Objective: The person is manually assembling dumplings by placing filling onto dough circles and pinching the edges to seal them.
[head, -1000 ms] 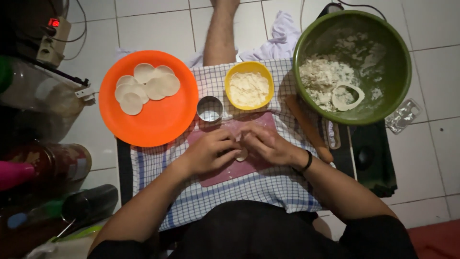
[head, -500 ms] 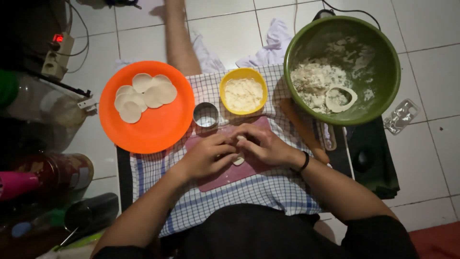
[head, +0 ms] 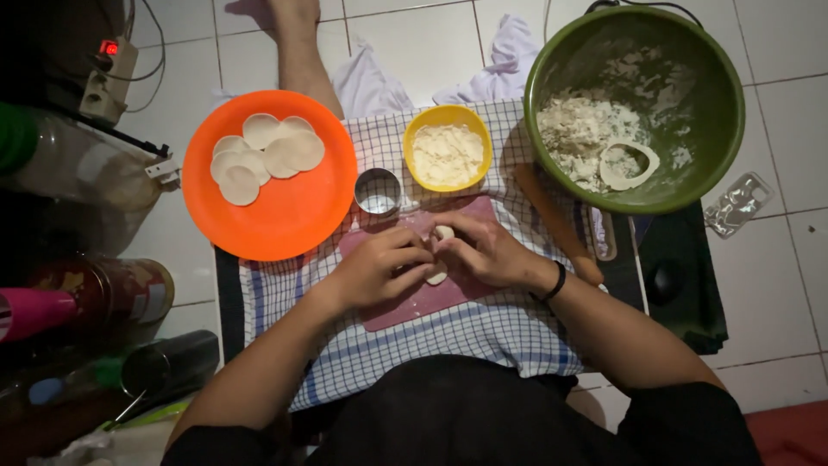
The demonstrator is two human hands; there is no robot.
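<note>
Both hands meet over a pink mat point(head: 405, 302) laid on a blue checked cloth point(head: 448, 345). My left hand point(head: 375, 269) and my right hand point(head: 485, 250) pinch a small pale piece of dough point(head: 442, 234) between their fingertips; part of it is hidden by the fingers. Just beyond the hands stand a small round metal cutter point(head: 378, 192) and a yellow bowl point(head: 448, 116) with white filling. Several flat dough rounds point(head: 263, 155) lie on an orange plate point(head: 285, 216) to the left.
A large green bowl point(head: 690, 69) at the right holds flour and dough scraps. A wooden rolling pin point(head: 556, 220) lies beside my right wrist. Jars, bottles and a power strip point(head: 108, 73) crowd the left side. A bare leg point(head: 297, 43) stretches ahead on the tiled floor.
The view has shifted a little. My hands stay together over the mat, working the small dough piece between the fingers.
</note>
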